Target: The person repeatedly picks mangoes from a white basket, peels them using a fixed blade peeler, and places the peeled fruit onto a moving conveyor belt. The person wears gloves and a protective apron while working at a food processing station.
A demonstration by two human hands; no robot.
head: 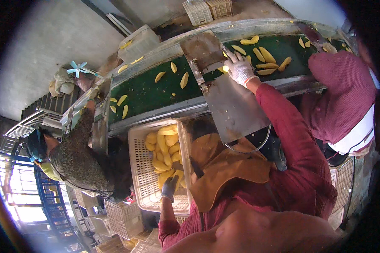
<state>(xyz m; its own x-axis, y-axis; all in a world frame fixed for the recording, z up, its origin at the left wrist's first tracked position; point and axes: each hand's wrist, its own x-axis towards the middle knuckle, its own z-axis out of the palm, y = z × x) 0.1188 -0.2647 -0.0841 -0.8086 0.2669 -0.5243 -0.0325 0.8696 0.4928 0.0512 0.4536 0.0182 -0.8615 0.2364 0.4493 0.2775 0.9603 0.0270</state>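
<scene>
My left hand, in a grey glove, reaches into a pale plastic crate holding several peeled yellow pieces of produce, mango-like in shape. Its fingers touch one piece near the crate's front; whether they grip it is hidden. My right hand, in a white glove, rests at the slotted edge of a metal plate spanning the conveyor. A yellow piece shows at its thumb side and seems held there, mostly covered by the hand. Cut yellow slices lie on the green belt.
A person in a patterned top works on the left; another person's maroon sleeve is on the right. A brown apron covers my lap beside the crate. Stacked crates stand lower left. A translucent bin sits behind the conveyor.
</scene>
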